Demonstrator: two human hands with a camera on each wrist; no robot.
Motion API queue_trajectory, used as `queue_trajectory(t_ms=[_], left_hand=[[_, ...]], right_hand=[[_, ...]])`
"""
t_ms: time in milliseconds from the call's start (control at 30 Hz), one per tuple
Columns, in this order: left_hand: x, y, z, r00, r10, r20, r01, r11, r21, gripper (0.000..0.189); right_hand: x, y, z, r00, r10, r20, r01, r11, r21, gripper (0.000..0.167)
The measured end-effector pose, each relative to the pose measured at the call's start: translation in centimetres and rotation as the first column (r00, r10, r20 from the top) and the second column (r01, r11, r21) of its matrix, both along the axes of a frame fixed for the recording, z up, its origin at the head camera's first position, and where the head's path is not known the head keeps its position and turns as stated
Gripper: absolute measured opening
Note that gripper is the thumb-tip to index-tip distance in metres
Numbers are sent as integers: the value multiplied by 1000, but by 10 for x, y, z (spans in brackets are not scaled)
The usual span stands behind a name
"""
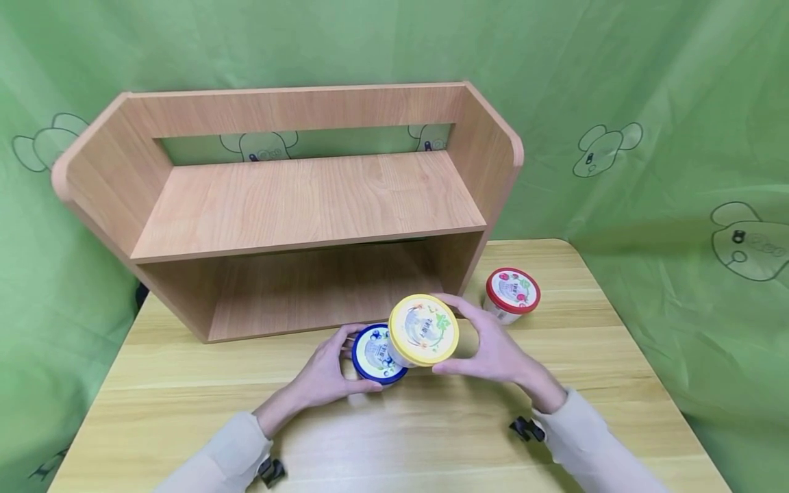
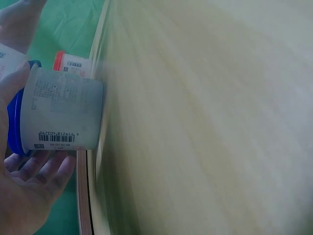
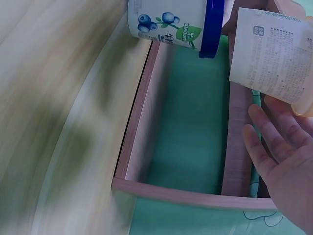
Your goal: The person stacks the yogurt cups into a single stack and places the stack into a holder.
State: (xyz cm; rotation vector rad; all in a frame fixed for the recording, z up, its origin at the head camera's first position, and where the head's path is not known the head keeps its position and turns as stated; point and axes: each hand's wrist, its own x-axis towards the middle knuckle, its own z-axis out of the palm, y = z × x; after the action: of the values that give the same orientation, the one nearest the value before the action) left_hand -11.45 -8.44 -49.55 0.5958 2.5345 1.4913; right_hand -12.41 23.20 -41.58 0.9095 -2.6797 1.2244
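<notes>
My left hand [image 1: 323,373] grips a white paper tub with a blue lid [image 1: 372,356], its thumb on the near side and fingers behind. This tub stands on the table, and blueberries are printed on its side [image 2: 63,112]. Raised in my right hand [image 1: 493,348] is a similar tub with a yellow lid [image 1: 424,330], pinched between thumb and fingers. In the head view it overlaps the right part of the blue lid. From the right wrist, the yellow-lidded tub [image 3: 269,54] shows higher than the blue-lidded one [image 3: 171,22], tilted slightly.
A third tub with a red lid [image 1: 513,290] stands on the table, right of the wooden shelf unit [image 1: 308,205]. The shelf unit has an upper board and a lower compartment, just beyond my hands. A green curtain [image 1: 647,82] hangs behind the wooden table [image 1: 382,445].
</notes>
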Motion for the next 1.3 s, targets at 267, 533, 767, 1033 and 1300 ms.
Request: queue_trajectory(t_ms=[267, 533, 767, 1033, 1300], left_hand=[[0, -1, 0, 1000, 6, -8, -6, 1000, 0, 100], [-1, -1, -2, 1000, -2, -19, 2, 1000, -1, 99], [-2, 0, -1, 1000, -10, -19, 10, 1000, 19, 100], [-1, 1, 0, 1000, -6, -8, 6, 1000, 14, 101], [-1, 0, -1, 1000, -7, -3, 7, 1000, 9, 102]], right_hand=[[-3, -9, -2, 999, 21, 33, -21, 1000, -6, 104], [-6, -14, -5, 998, 49, 41, -48, 999, -19, 103], [-6, -19, -7, 997, 59, 45, -58, 998, -24, 103], [-8, -25, -8, 996, 78, 49, -76, 996, -41, 103], [-7, -29, -10, 993, 90, 73, -86, 995, -53, 103]])
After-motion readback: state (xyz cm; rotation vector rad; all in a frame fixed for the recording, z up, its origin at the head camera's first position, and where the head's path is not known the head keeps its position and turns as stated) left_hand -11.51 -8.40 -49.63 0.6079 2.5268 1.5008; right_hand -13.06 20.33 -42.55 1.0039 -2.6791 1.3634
